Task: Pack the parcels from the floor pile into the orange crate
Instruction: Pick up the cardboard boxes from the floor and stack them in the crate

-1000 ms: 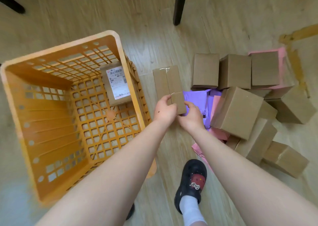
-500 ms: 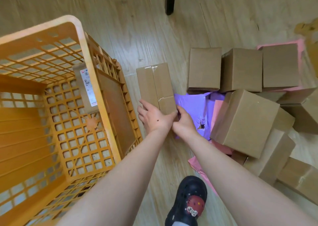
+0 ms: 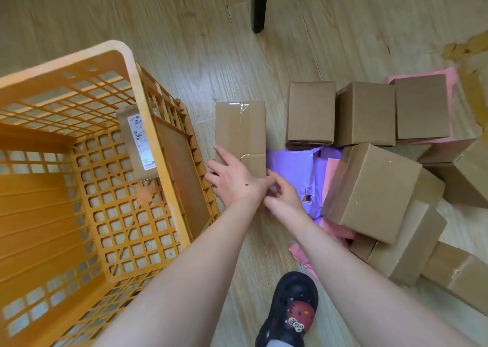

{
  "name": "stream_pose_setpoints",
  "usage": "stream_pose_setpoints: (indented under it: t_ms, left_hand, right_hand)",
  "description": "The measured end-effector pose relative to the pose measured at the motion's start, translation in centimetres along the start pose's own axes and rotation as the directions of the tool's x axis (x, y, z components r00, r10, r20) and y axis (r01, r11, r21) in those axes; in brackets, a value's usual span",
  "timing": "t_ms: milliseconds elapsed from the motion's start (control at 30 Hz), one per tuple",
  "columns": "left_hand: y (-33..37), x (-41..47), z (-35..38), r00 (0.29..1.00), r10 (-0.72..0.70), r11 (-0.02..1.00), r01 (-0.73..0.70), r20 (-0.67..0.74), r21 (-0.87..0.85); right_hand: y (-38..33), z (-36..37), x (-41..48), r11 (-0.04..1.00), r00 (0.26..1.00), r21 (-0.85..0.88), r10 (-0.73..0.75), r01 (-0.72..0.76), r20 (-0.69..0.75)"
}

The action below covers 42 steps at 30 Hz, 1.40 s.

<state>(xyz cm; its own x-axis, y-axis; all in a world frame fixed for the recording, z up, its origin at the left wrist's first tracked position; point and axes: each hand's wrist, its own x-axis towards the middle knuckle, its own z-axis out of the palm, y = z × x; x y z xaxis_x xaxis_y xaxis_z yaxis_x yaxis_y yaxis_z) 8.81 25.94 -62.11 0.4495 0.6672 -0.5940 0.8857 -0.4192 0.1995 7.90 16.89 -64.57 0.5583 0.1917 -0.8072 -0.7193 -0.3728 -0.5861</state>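
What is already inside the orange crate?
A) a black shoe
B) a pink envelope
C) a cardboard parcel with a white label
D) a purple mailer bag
C: a labelled cardboard parcel sits inside the orange crate, near its right wall; the purple bags lie outside on the floor.

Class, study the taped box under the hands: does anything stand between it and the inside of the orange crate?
Only the orange crate's own side wall, which the taped box must be lifted over. The floor between them shows nothing. Inside, a labelled parcel stands by that wall, so probably aim past it.
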Motion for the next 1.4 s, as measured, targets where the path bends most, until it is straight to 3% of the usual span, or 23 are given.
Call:
stream_pose_setpoints:
  t_ms: [233,433,533,833,1100,1200,1400]
  left_hand:
    - [0.1,-1.5,-4.1,0.993,0.117,0.968,-0.117,-0.011,-0.224]
    - [0.4,-3.0,-10.1,0.956,0.287,0.878,-0.286,-0.057,-0.383]
    - [-0.3,-3.7,-13.4,0.936,0.338,0.829,-0.347,-0.103,-0.439]
    - [-5.9,-3.9,-22.3,0.928,0.312,0.640,-0.365,-0.205,-0.677]
    - [-15.1,-2.6,-27.4,0.969,0.232,0.460,-0.182,-0.080,-0.869]
    - [-19.1,-1.5,-28.0,0.985,0.174,0.430,-0.081,-0.005,-0.899]
    - [-25.0,0.4,-27.9,0.986,0.097,0.415,0.080,0.132,-0.906]
  right_hand:
    - [-4.3,-0.8,-1.9,0.976,0.957,-0.117,-0.203,0.182,-0.209]
    - [-8.7,-0.6,-4.6,0.975,0.909,-0.079,-0.220,0.205,-0.353]
    - [-10.8,0.3,-6.0,0.974,0.899,-0.045,-0.223,0.222,-0.376]
    - [-16.6,7.0,-10.9,0.940,0.880,-0.045,-0.332,0.337,-0.340]
    - [-17.3,14.7,-14.2,0.846,0.854,-0.271,-0.505,0.460,-0.125]
    - [-16.5,17.8,-14.8,0.835,0.871,-0.298,-0.490,0.462,-0.022]
    - [-13.9,22.3,-15.0,0.850,0.915,-0.351,-0.401,0.393,0.052]
